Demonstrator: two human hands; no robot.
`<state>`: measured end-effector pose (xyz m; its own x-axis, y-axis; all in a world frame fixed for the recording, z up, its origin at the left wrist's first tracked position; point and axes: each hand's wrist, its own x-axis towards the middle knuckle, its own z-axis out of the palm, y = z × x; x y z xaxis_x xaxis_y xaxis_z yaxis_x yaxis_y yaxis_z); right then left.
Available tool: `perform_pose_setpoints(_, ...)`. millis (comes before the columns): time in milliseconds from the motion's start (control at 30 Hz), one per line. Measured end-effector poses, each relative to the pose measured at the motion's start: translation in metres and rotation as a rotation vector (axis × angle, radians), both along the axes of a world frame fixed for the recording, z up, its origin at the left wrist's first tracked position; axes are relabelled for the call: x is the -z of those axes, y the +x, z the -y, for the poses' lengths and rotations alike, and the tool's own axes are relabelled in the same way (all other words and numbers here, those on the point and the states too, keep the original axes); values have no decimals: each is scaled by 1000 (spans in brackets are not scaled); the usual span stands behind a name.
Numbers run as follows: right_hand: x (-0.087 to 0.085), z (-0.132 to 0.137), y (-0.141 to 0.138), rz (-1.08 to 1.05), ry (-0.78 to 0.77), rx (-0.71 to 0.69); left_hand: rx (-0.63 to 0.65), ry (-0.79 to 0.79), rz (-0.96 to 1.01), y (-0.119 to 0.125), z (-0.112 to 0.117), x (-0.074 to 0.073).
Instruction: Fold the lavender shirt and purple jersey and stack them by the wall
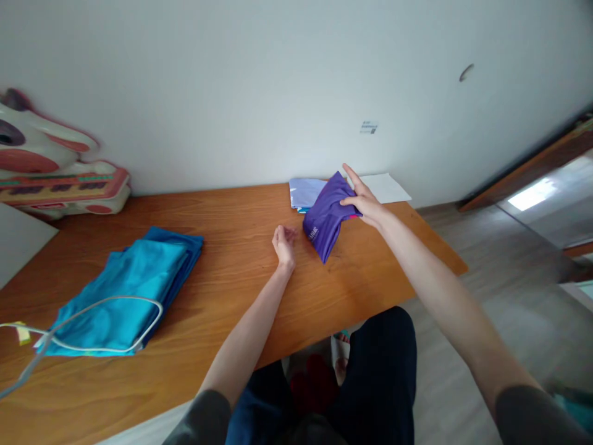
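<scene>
Where the right hand [365,203] closes over the folded purple garment [327,216], its fingertips slip behind the cloth and cannot be seen; thumb and fingers pinch the upper edge, the index finger stretched out straight. That smooth, slightly shiny bundle lies near the far edge of the wooden table [222,296], partly covering pale blue folded fabric [306,191] and just beside a white sheet of paper [384,186]. Its white print is too small to read. Nearby, the left hand [283,244] rests loosely curled on the grain, holding nothing. Well apart lies glossy turquoise cloth [125,290], a white cable [92,309] looped across it, cut off leftward.
</scene>
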<state>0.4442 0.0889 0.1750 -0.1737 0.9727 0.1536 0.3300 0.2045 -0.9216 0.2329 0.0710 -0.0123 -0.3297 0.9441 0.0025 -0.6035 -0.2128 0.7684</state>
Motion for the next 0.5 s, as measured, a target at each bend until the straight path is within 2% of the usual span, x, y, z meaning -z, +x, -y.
perform_pose_setpoints(67, -30, -34, -22, -42, -14, -60, 17, 17, 5, -1, -2, 1)
perform_pose_setpoints(133, -51, -69, -41, -59, -3, -87, 29, 39, -30, 0, -1, 0)
perform_pose_setpoints(200, -65, -105, -52, -76, 23, -74, 43, 41, -59, 0, 1, -2)
perform_pose_setpoints(267, -70, -138, -54, -95, 52, -21, 59, 33, -95, 0, 3, -4)
perform_pose_setpoints(367, -57, -175, -40, -122, 84, 90, 81, 32, -125, -2, 4, -6)
perform_pose_setpoints(433, -33, -185, -25, -127, 75, 159, 93, 27, -118, -3, 4, -7)
perform_pose_setpoints(500, -1, -184, -9, -116, 27, 225, 101, 17, -104, -3, 3, -7)
